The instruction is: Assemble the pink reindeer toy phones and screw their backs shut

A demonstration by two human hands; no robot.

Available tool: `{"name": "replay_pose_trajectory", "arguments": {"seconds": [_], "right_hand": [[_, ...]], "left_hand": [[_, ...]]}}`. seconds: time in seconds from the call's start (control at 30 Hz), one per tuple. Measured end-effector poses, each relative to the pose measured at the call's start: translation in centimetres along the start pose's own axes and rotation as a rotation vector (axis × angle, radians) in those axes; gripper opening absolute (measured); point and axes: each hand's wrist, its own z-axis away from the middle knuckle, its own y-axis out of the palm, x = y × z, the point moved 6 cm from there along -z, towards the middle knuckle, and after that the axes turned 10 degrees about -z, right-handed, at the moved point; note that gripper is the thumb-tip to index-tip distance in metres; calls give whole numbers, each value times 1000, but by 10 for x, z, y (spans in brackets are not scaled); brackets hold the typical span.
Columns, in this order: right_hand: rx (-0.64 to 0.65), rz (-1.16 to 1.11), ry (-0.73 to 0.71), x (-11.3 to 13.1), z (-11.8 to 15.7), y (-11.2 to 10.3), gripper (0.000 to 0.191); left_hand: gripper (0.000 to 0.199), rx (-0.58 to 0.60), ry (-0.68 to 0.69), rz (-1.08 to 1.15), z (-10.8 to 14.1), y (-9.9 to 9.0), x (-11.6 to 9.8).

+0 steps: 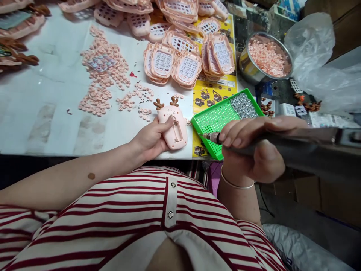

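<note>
Close to the desk's [62, 124] near edge, right of its middle, the left hand [153, 139] is closed around a pink toy [169, 130], thumb pressed on its back and fingers round its side and underneath. The toy lies back up, its two brown antlers [166, 102] pointing to the far edge, with small round holes below them and an open battery bay [177, 131] showing metal springs. The right hand [251, 145] is wrapped around a dark driver [307, 145], its tip above the left wall of a green tray [214, 118], pointed towards the toy but apart from it.

The tray sits slantwise at the desk's near right corner, partly on a yellow sheet [203, 88]; silver screws [244, 105] are heaped in its far right corner. Pink buttons [105, 71] lie in a loose pile left of the toy, with smaller clusters between, and a red scrap [132, 74] is just beside the pile. Stacked pink shells [187, 67] stand beyond the toy, more of them towards the far edge. Past the desk's right edge, a metal bowl [242, 67] holds small pink pieces [266, 56], and a clear plastic bag [313, 41] is next to it.
</note>
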Motion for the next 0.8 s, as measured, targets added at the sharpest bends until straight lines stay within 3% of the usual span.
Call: {"name": "replay_pose_trajectory", "arguments": {"seconds": [0.13,0.2,0.4,0.63,0.8], "right_hand": [[183,-136,114,3,12,38,15],[228,-157,141,-4,19,46,18],[203,-170,164,-25,30,42,24],[225,-152,198,-28,34,45,21],[352,-121,192,-33,37,53,20]], "left_hand": [[30,23,53,19,-1,4,-2],[31,40,70,19,-1,6,-3],[37,36,55,21,1,5,-4],[32,23,51,65,0,6,-4],[25,12,64,71,-2,7,-5]]}}
